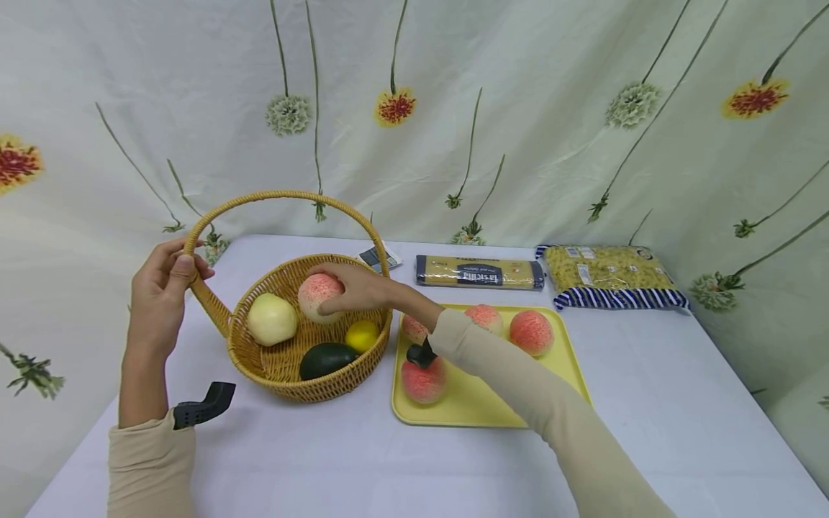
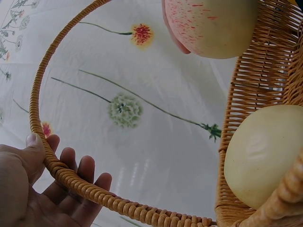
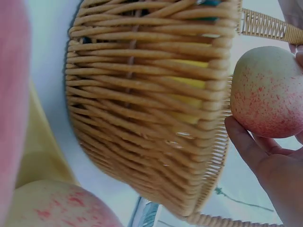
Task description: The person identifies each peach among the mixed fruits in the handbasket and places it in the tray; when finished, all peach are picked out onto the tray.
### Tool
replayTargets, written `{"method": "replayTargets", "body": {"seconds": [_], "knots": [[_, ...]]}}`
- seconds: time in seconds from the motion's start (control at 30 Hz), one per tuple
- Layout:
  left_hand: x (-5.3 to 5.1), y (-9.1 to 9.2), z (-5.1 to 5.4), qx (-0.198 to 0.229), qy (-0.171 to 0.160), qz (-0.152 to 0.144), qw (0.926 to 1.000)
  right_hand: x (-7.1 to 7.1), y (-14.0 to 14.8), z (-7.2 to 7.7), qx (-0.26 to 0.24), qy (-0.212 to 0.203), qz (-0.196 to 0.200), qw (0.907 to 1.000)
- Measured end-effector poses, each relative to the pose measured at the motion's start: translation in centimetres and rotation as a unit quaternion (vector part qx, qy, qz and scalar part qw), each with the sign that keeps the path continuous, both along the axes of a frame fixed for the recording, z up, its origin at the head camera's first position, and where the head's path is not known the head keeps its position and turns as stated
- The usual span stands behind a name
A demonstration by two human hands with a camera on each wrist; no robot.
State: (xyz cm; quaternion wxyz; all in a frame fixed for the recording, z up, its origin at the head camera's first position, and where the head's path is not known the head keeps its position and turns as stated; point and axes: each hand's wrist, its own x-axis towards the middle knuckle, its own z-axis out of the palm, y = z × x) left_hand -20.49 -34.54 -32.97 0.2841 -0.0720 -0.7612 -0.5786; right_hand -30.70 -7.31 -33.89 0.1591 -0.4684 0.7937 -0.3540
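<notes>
My left hand (image 1: 158,277) holds the wicker basket's handle (image 1: 285,194) on its left side, thumb in front and fingers behind. The right hand (image 1: 363,288) grips a pink-and-cream peach (image 1: 319,296) above the basket (image 1: 311,392); in the right wrist view this peach (image 3: 267,92) is beyond the rim, thumb and fingers around it. Inside the basket lie a pale round fruit (image 1: 272,319), a dark green avocado-like fruit (image 1: 327,360) and a yellow lemon (image 1: 362,336). The left wrist view shows the pale fruit (image 2: 265,153) inside the basket wall.
Right of the basket, a yellow tray (image 1: 479,410) bears several peaches (image 1: 531,332), partly under my right forearm. Behind it lie a long pasta pack (image 1: 479,273) and a bag of short pasta (image 1: 612,277). A small tag or card (image 1: 376,257) is behind the basket.
</notes>
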Motion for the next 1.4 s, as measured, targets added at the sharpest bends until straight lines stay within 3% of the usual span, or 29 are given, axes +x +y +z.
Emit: {"method": "replayTargets", "body": {"seconds": [0.63, 0.97, 1.4], "knots": [[-0.1, 0.0, 0.1, 0.002, 0.0, -0.003, 1.0, 1.9, 1.2, 1.8, -0.037, -0.015, 0.018, 0.999], [-0.1, 0.0, 0.1, 0.001, -0.002, -0.001, 1.0, 2.6, 3.0, 2.1, -0.058, -0.03, 0.032, 0.9973], [-0.3, 0.0, 0.3, 0.004, 0.001, -0.005, 1.0, 3.4, 5.8, 1.6, -0.07, -0.066, 0.018, 0.9952]]}}
